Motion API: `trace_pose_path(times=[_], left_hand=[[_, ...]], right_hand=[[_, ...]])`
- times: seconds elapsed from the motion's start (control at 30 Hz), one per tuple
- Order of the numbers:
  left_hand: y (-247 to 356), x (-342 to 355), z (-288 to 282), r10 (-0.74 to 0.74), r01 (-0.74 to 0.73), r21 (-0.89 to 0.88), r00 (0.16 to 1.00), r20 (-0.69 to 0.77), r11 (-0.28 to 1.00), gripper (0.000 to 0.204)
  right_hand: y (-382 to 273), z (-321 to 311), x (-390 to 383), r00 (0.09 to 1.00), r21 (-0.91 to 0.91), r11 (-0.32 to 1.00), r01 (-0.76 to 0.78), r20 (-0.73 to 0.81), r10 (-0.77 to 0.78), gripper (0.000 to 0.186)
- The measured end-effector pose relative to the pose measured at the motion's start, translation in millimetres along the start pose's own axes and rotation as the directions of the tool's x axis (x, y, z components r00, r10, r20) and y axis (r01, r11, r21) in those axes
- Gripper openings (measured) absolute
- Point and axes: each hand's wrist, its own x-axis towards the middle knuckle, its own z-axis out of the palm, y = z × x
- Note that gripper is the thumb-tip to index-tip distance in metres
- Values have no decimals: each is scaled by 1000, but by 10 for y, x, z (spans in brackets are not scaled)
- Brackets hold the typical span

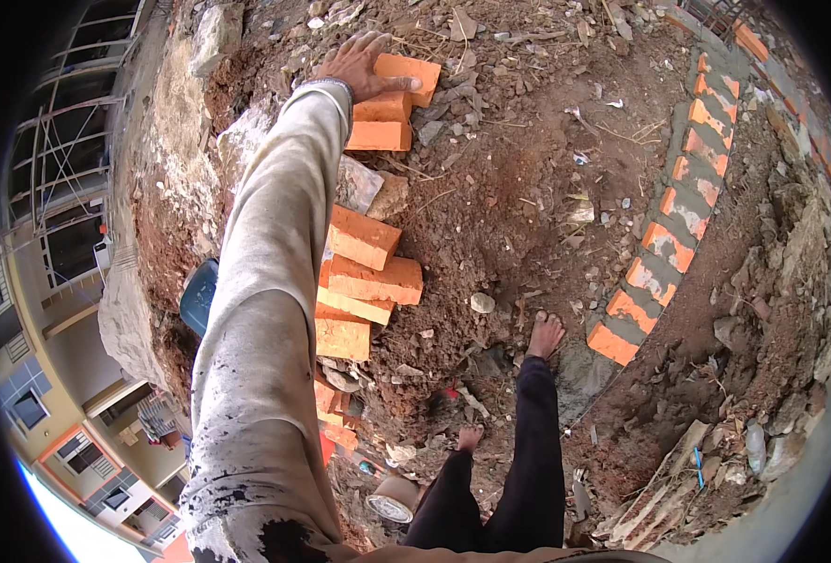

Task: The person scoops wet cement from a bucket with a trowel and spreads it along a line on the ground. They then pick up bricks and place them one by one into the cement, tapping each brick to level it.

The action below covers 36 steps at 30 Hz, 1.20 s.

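My left hand (354, 68) reaches far out at the top, its thumb on the near side of an orange brick (413, 75) and its fingers at the far side. The brick lies at the top of a small stack, over more orange bricks (380, 135). Nearer along my sleeve is a second heap of bricks (375, 280), partly hidden by my left arm. Further bricks (338, 413) lie below that heap. My right hand is out of the picture.
A curved brick course (661, 246) with grey mortar runs along the right. My bare foot (546, 335) stands beside its near end. Stones and rubble cover the brown soil. A bucket (394, 498) sits near my legs, a dark green container (199, 296) left of my arm. Buildings (77, 413) stand left.
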Motion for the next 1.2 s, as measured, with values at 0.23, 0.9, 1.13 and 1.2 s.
trace_pose_path(times=[0.23, 0.9, 1.13, 1.2], left_hand=[[166, -47, -48, -2, -14, 234, 998, 67, 972, 131], [103, -1207, 39, 414, -414, 5, 909, -46, 910, 113], [-167, -1310, 234, 142, -168, -101, 963, -229, 981, 118], [-168, -1264, 300, 128, -168, -135, 957, -260, 977, 116]], right_hand=[[26, -193, 107, 1000, -10, 1000, -10, 17, 11, 38], [-4008, 1052, 4554, 707, 223, 746, 627, 239, -665, 83], [-4168, 990, 4526, 636, 88, 661, 745, 204, -744, 57], [-3888, 817, 4431, 637, 161, 637, 754, 59, -769, 54]])
